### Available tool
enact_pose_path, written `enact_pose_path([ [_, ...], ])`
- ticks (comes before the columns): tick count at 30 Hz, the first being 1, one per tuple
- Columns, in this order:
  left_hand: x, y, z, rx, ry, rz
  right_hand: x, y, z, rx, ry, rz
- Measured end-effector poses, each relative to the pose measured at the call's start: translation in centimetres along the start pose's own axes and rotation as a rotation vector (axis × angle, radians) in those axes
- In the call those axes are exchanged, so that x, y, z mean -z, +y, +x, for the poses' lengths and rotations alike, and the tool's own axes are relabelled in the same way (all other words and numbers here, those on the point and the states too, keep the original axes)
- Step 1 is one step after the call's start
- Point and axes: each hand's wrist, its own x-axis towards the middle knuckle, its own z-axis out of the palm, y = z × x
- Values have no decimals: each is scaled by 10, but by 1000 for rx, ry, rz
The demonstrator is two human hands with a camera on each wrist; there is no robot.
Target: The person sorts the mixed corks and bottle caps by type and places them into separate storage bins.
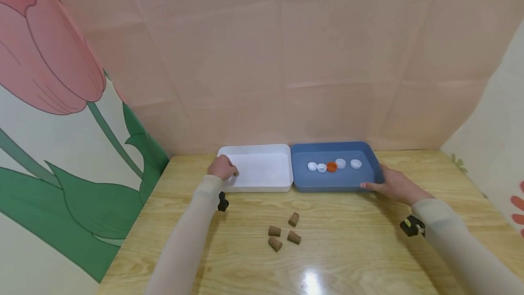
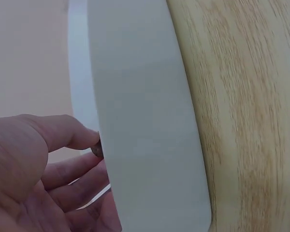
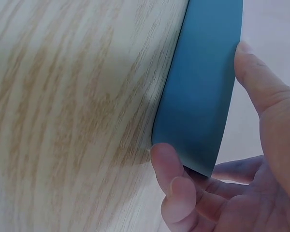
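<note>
Left hand (image 1: 223,167) grips the near left corner of the white tray (image 1: 262,167), fingers curled over its rim; right hand (image 1: 392,185) clamps the near right corner of the blue tray (image 1: 303,180), thumb on the outer wall, fingers round the edge; the two trays sit touching, side by side between the hands on the worktop (image 1: 348,240); inside the blue one, white caps (image 1: 340,163) and an orange cap (image 1: 331,166) in a row; nearer the person than both hands, four corks (image 1: 284,231) lie loose.
</note>
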Motion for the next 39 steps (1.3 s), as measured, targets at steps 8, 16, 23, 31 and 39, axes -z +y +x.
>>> enact_pose_path([
  [8, 2, 0, 0, 16, 4, -2, 0, -1, 0, 11, 7, 0],
  [16, 2, -4, -1, 17, -3, 1, -2, 0, 0, 15, 13, 1],
  [23, 3, -7, -1, 11, -5, -5, -3, 2, 0, 12, 18, -10],
  [31, 2, -9, 2, 19, -8, 1, -2, 2, 0, -1, 8, -8],
  [39, 6, -8, -1, 15, 6, 18, -2, -1, -1, 0, 10, 1],
])
